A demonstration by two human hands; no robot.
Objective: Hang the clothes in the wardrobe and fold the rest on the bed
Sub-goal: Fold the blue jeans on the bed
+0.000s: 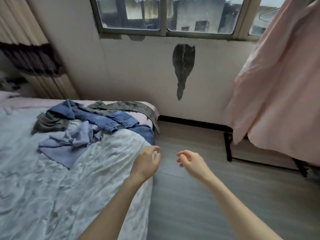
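A heap of clothes lies on the bed (52,179) near its far corner: a light blue garment (69,144) in front, blue denim (110,118) behind it, and grey garments (131,106) at the back and left. My left hand (147,161) hovers over the bed's right edge with loosely curled fingers, holding nothing. My right hand (192,161) hangs over the floor beside it, fingers also loosely curled and empty. Both hands are clear of the clothes.
A pink cloth wardrobe cover (277,92) hangs at the right over a black metal frame (228,148). Grey wooden floor (199,196) runs between bed and wardrobe. A window (164,14) sits above the wall ahead. Curtains (34,49) hang at the left.
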